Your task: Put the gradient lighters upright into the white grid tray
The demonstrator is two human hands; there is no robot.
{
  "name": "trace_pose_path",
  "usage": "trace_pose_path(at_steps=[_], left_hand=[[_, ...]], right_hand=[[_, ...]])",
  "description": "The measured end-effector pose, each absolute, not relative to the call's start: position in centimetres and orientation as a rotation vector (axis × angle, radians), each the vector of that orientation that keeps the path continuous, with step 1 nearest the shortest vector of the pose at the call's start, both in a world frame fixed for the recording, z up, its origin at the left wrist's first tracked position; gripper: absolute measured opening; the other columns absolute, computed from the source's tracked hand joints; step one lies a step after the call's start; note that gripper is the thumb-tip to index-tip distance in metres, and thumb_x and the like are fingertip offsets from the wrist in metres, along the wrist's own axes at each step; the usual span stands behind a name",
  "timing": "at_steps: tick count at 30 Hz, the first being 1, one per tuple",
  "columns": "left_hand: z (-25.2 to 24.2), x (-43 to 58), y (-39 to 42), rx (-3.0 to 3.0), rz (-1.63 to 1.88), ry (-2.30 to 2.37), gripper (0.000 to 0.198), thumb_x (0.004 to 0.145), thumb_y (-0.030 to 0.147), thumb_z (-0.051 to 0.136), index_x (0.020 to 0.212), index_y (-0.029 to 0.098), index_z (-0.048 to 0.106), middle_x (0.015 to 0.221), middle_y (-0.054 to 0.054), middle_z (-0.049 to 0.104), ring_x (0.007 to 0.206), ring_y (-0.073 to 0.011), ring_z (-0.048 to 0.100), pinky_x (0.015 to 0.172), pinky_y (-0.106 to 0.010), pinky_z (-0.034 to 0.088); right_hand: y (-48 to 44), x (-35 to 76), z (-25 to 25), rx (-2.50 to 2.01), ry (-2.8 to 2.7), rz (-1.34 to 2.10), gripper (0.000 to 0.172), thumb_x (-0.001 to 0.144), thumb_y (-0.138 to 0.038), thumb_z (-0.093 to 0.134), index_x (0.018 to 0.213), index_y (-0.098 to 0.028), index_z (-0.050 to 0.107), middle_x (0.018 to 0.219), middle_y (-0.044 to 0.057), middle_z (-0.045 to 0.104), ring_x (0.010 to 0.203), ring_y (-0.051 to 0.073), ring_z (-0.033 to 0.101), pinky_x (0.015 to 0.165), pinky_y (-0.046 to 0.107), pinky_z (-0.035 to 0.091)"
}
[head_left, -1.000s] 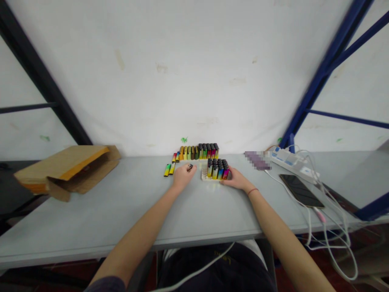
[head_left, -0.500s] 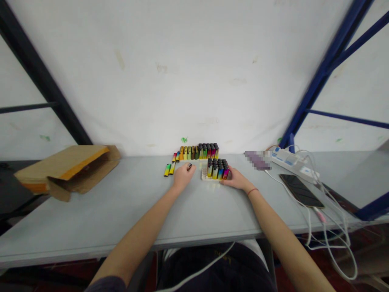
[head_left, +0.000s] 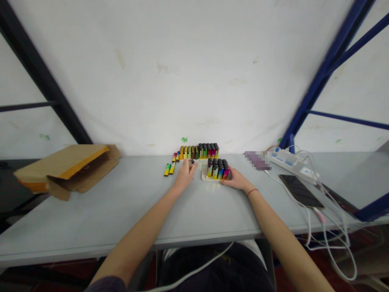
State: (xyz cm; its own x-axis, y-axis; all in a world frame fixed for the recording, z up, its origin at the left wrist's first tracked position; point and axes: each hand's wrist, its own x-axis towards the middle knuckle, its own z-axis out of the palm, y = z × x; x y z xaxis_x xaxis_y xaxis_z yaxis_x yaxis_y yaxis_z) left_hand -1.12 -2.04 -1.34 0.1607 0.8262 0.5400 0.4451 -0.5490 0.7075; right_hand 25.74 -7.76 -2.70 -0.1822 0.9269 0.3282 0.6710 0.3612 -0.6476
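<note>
Left hand (head_left: 184, 177) pinching a lighter (head_left: 191, 163); right hand (head_left: 235, 180) at a white tray (head_left: 204, 177).
Right fingers (head_left: 227, 179) lying open against its edge; labels (head_left: 216, 172) unreadable.

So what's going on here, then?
A person is working with bare hands at a grey table. Their left hand pinches what looks like a small dark-topped lighter, beside a row of upright, rainbow-coloured plastic lighters. Their right hand rests against a pale translucent tray holding more upright lighters. Two yellow-and-green lighters lie flat on the table, left of the left hand.
</note>
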Motion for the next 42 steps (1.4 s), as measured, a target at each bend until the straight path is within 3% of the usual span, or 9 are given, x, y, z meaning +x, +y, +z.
trace_pose_path(at_steps=[5, 8, 12, 16, 19, 22, 26, 36, 42], left_hand=[[-0.9, -1.3, -2.3, 2.041, 1.274, 1.164, 0.036, 0.096, 0.043, 0.039, 0.111, 0.014, 0.053, 0.072, -0.001, 0.054, 0.069, -0.018, 0.056, 0.072, -0.031, 0.045], [-0.7, -1.3, -2.6, 2.068, 1.185, 1.147, 0.049, 0.095, 0.044, 0.043, 0.129, 0.01, 0.048, 0.065, 0.003, 0.05, 0.064, -0.0167, 0.053, 0.068, -0.028, 0.043], [-0.6, -1.3, -2.6, 2.051, 1.24, 1.221, 0.057, 0.091, 0.044, 0.049, 0.136, 0.009, 0.047, 0.066, 0.003, 0.051, 0.065, -0.0153, 0.053, 0.063, -0.025, 0.04], [-0.2, -1.4, -2.8, 2.041, 1.241, 1.186, 0.054, 0.089, 0.044, 0.055, 0.133, 0.013, 0.053, 0.066, 0.003, 0.057, 0.061, -0.0137, 0.053, 0.061, -0.024, 0.041], [0.2, -1.0, -3.4, 2.014, 1.248, 1.013, 0.05, 0.087, 0.044, 0.059, 0.129, 0.018, 0.054, 0.082, -0.001, 0.068, 0.068, -0.0142, 0.06, 0.067, -0.025, 0.047], [0.2, -0.2, -4.1, 2.028, 1.237, 0.844, 0.032, 0.087, 0.042, 0.06, 0.11, 0.019, 0.061, 0.098, -0.005, 0.07, 0.084, -0.0165, 0.065, 0.077, -0.029, 0.052], [-0.4, 0.9, -4.6, 2.185, 1.272, 0.756, 0.02, 0.086, 0.038, 0.062, 0.09, 0.019, 0.066, 0.097, -0.005, 0.064, 0.084, -0.0162, 0.063, 0.079, -0.031, 0.054], [-2.0, 1.4, -3.7, 2.407, 1.113, 0.813, 0.02, 0.084, 0.032, 0.067, 0.1, 0.02, 0.062, 0.092, -0.001, 0.066, 0.08, -0.0153, 0.063, 0.08, -0.032, 0.054], [-1.2, 1.0, -3.5, 2.494, 1.33, 0.786, 0.019, 0.09, 0.032, 0.059, 0.102, 0.02, 0.067, 0.107, -0.007, 0.062, 0.105, -0.0197, 0.06, 0.097, -0.037, 0.048]], right_hand=[[-7.9, 25.6, -2.6, -1.382, -1.926, 0.486, 0.068, 0.069, -0.034, 0.076, 0.129, -0.014, 0.052, 0.124, 0.013, 0.064, 0.109, 0.03, 0.062, 0.101, 0.046, 0.047], [-8.0, 25.6, -2.5, -1.37, -1.915, 0.491, 0.069, 0.069, -0.033, 0.076, 0.13, -0.015, 0.051, 0.125, 0.013, 0.064, 0.11, 0.03, 0.061, 0.102, 0.046, 0.046], [-7.8, 25.6, -2.6, -1.351, -1.926, 0.509, 0.067, 0.069, -0.033, 0.076, 0.129, -0.014, 0.052, 0.125, 0.013, 0.064, 0.11, 0.029, 0.062, 0.101, 0.046, 0.047], [-7.7, 25.7, -2.8, -1.342, -1.928, 0.509, 0.067, 0.07, -0.034, 0.076, 0.128, -0.014, 0.052, 0.124, 0.013, 0.065, 0.109, 0.029, 0.063, 0.1, 0.046, 0.048], [-7.7, 25.7, -2.8, -1.335, -1.923, 0.486, 0.068, 0.069, -0.034, 0.076, 0.129, -0.014, 0.052, 0.126, 0.014, 0.064, 0.112, 0.03, 0.062, 0.102, 0.046, 0.047], [-7.7, 25.7, -2.9, -1.323, -1.916, 0.484, 0.069, 0.068, -0.034, 0.077, 0.13, -0.015, 0.052, 0.127, 0.013, 0.064, 0.112, 0.03, 0.062, 0.102, 0.046, 0.047], [-7.7, 25.7, -2.9, -1.344, -1.909, 0.488, 0.067, 0.068, -0.034, 0.076, 0.128, -0.016, 0.053, 0.123, 0.011, 0.066, 0.108, 0.029, 0.063, 0.099, 0.045, 0.048], [-7.6, 25.8, -2.9, -1.346, -1.915, 0.479, 0.067, 0.067, -0.034, 0.077, 0.127, -0.016, 0.053, 0.123, 0.012, 0.066, 0.107, 0.029, 0.063, 0.099, 0.045, 0.048], [-7.7, 25.6, -2.8, -1.354, -1.9, 0.495, 0.067, 0.067, -0.033, 0.076, 0.127, -0.013, 0.053, 0.123, 0.013, 0.066, 0.109, 0.029, 0.063, 0.1, 0.044, 0.048]])
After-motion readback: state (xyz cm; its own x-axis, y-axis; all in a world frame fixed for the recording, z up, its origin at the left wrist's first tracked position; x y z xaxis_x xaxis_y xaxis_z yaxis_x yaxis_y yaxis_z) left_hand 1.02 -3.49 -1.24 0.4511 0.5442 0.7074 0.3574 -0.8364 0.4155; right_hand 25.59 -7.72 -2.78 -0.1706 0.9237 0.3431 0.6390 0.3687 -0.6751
